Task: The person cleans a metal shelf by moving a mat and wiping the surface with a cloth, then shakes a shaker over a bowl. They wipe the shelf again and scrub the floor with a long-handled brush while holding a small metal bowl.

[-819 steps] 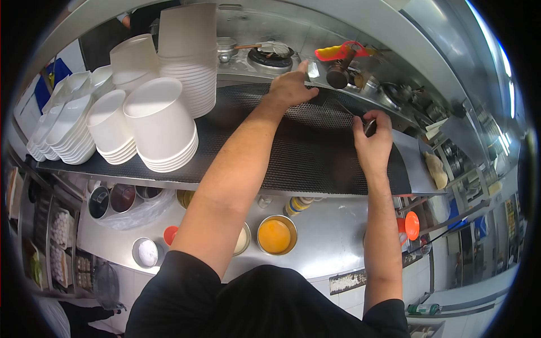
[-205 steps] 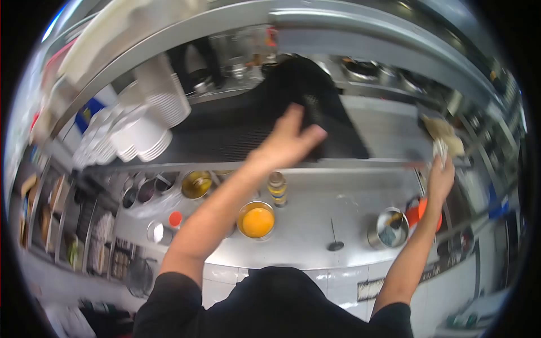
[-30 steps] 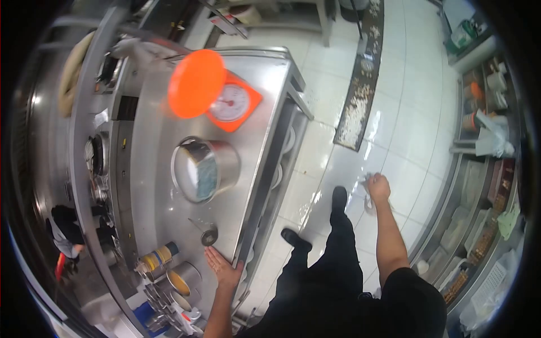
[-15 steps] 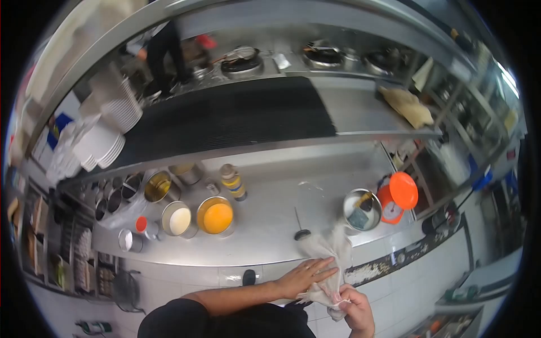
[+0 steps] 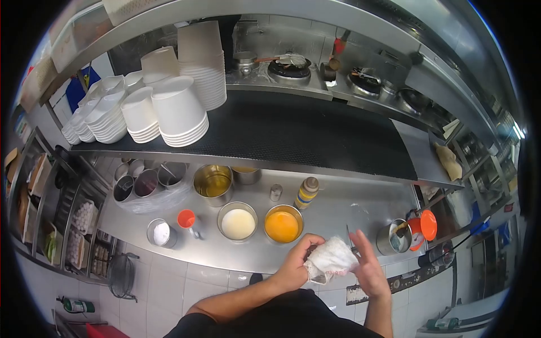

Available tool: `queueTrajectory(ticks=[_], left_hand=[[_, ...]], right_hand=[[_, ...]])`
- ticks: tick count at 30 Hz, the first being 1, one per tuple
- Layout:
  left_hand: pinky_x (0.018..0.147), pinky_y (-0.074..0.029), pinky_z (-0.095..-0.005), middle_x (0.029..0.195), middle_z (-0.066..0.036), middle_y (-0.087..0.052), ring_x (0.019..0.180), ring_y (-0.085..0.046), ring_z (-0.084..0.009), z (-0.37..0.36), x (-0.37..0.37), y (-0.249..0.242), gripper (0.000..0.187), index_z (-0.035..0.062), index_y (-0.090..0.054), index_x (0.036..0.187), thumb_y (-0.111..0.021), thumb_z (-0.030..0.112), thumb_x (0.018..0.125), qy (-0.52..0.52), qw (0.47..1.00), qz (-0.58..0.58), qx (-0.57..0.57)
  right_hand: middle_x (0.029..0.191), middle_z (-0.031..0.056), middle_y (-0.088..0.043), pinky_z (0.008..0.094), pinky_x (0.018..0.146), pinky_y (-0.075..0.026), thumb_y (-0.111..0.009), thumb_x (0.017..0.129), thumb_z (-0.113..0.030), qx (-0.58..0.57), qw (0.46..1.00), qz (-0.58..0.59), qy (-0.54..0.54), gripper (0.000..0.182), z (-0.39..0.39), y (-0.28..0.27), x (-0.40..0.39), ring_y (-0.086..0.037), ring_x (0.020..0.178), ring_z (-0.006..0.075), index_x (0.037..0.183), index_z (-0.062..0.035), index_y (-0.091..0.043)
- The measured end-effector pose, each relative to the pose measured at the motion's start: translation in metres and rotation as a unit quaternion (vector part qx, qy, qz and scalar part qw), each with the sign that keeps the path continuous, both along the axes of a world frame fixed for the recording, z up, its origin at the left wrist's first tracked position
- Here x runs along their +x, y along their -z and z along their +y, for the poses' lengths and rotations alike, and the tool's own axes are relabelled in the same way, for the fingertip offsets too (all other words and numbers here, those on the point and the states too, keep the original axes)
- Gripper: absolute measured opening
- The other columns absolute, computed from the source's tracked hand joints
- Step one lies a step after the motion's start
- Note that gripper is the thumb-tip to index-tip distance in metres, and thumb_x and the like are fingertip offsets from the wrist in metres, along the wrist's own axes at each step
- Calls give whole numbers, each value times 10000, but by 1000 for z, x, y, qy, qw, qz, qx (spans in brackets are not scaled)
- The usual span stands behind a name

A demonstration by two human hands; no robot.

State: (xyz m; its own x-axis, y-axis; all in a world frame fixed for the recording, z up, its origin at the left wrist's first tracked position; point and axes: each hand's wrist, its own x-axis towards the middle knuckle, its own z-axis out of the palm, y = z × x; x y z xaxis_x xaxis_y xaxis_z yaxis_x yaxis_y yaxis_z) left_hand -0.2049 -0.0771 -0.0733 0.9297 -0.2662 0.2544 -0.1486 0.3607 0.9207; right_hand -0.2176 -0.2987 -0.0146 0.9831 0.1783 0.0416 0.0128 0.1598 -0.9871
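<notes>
A bunched white cloth [image 5: 332, 256] hangs in front of me over the counter's front edge. My left hand [image 5: 297, 262] grips its left side, thumb and fingers closed on the fabric. My right hand [image 5: 372, 273] is open at the cloth's right side, fingers stretched out and palm toward it. A thin-handled utensil [image 5: 347, 230] on the counter is partly hidden behind the cloth and right hand. Left of the cloth stands a metal pot of orange liquid [image 5: 283, 225], beside a pot of cream-coloured liquid [image 5: 237, 223].
The steel counter [image 5: 332, 211] also bears a yellow-labelled bottle [image 5: 306, 192], a red-topped jug [image 5: 187, 219], a cup of white powder [image 5: 162, 232] and a pot with a brush [image 5: 393, 239]. An orange scale [image 5: 418, 231] stands far right. Stacked white containers [image 5: 179, 110] crowd the shelf above.
The cloth has come left and up, bunched smaller. My left hand now grips it instead of lying flat on it; my right hand has opened and risen. The view has shifted left.
</notes>
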Motion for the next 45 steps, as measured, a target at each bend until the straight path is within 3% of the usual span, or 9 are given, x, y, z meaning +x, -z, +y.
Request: queueTrajectory(ticks=[7, 10, 16, 22, 25, 27, 28, 36, 45], left_hand=[[1140, -461, -396, 1580, -120, -457, 1405, -530, -243, 50, 24, -50, 690, 46, -343, 1605, -616, -47, 978, 135, 981, 75, -116], [1138, -469, -434, 1599, -142, -452, 1402, -545, -311, 87, 32, -74, 631, 45, -454, 1539, -654, -34, 946, -122, 983, -112, 75], [1200, -358, -568, 1487, -211, -530, 1392, -509, -429, 139, 81, -85, 644, 46, -572, 1436, -806, 113, 840, -461, 644, -296, 533], [1235, -298, -585, 1451, -188, -562, 1409, -498, -399, 143, 109, -62, 694, 40, -576, 1432, -853, 207, 818, -472, 614, -249, 581], [1211, -318, -574, 1414, -169, -588, 1380, -526, -368, 143, 117, -56, 690, 38, -586, 1413, -864, 232, 811, -494, 602, -250, 575], [1185, -336, -561, 1398, -163, -598, 1360, -540, -353, 142, 122, -57, 693, 36, -591, 1404, -871, 247, 807, -507, 582, -251, 584], [1168, -346, -553, 1391, -160, -602, 1349, -546, -345, 141, 123, -56, 696, 34, -593, 1398, -877, 256, 803, -513, 569, -252, 591], [1069, -342, -474, 1334, -108, -632, 1283, -578, -292, 149, 144, -33, 667, 60, -610, 1279, -930, 359, 776, -566, 558, -299, 528], [1052, -338, -454, 1249, -64, -676, 1204, -615, -264, 154, 155, -23, 635, 94, -646, 1180, -948, 438, 741, -596, 540, -323, 500]], right_hand=[[1371, 176, -647, 400, 1105, -489, -806, 879, -76, -184, 964, -183, 59, 710, 67, 0, 58, -614, 1305, 262, 1500, 30, -480], [1310, 164, -669, 369, 1029, -536, -755, 899, 4, -103, 950, -256, 147, 596, 82, -47, 107, -673, 1207, 260, 1450, 7, -527], [1312, 154, -637, 439, 994, -568, -803, 849, -174, -404, 791, -453, 79, 604, 129, -125, 216, -672, 1150, 391, 1416, -142, -598], [1212, 124, -666, 456, 975, -576, -783, 814, -225, -499, 639, -558, -175, 576, 118, -84, 340, -676, 1150, 345, 1376, -167, -667], [1144, 183, -692, 479, 918, -585, -765, 874, -222, -519, 557, -646, 54, 392, 14, -57, 488, -699, 1087, 393, 1242, -120, -678], [1022, 176, -728, 543, 807, -596, -712, 933, -264, -692, 537, -424, 229, 223, -82, -47, 595, -737, 915, 418, 1096, -113, -720], [1066, 204, -734, 552, 862, -576, -617, 999, -301, -673, 637, -250, 281, 248, -84, -76, 578, -732, 1025, 391, 1095, -85, -688], [1272, 211, -704, 468, 1020, -559, -779, 894, -265, -531, 765, -365, 3, 505, 79, -122, 371, -687, 1171, 413, 1347, -72, -668], [1243, 171, -661, 481, 900, -607, -743, 895, -321, -474, 671, -541, -181, 365, 239, -68, 363, -733, 1027, 377, 1221, -161, -698]])
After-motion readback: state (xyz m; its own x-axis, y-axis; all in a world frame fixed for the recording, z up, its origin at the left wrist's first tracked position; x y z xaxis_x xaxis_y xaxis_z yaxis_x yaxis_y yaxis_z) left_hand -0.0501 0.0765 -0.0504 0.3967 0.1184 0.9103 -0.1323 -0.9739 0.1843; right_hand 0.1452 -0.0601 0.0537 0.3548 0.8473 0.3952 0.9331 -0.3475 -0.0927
